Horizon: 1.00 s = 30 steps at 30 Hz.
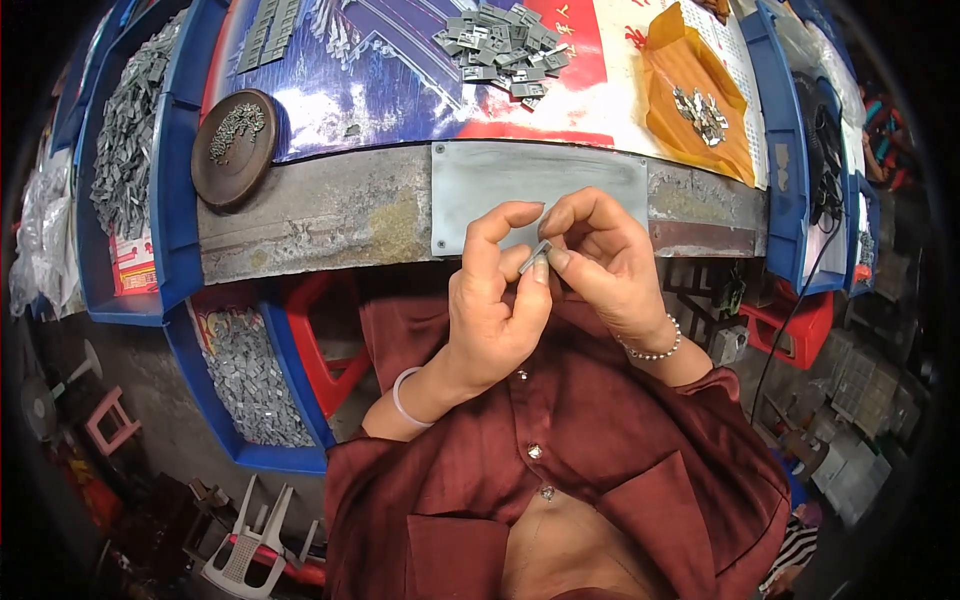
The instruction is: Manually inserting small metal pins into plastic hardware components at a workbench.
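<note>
My left hand (502, 298) and my right hand (607, 258) meet in front of my chest, just off the table's near edge. Between their fingertips is a small grey rectangular piece (536, 256), held tilted. Thumb and fingers of the left hand pinch it from one side, while the right thumb and fingers close on its other end. Whether a smaller part sits against it is hidden by the fingers. Behind the hands, a pale metal plate (540, 180) is screwed flat to the table edge. Farther back lies a heap of similar grey pieces (505, 50).
A brown round dish (205, 170) with tiny metal parts stands left; an orange paper (665, 60) with small metal parts lies right. Blue bins (180, 150) of grey pieces flank the left, another blue bin (785, 130) the right. Red stools (790, 335) stand below.
</note>
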Each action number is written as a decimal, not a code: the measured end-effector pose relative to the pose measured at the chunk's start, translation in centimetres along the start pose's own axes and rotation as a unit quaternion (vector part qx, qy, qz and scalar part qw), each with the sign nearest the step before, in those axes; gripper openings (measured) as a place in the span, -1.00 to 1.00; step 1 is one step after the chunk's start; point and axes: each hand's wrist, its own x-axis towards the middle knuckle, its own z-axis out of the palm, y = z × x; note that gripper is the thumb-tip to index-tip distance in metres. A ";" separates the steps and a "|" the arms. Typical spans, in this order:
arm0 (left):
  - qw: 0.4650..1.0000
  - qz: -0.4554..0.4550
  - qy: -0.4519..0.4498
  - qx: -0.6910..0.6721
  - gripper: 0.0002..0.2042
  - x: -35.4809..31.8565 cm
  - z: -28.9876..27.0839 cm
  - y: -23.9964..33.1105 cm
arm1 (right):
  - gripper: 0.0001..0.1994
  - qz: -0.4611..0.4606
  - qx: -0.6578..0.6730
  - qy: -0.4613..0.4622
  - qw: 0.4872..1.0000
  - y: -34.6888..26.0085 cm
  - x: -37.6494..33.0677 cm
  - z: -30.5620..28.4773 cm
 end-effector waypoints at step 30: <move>0.997 0.017 0.062 -0.032 -0.59 0.2 0.2 0.0 | -0.91 -0.170 -0.228 0.031 0.958 0.8 0.3 0.4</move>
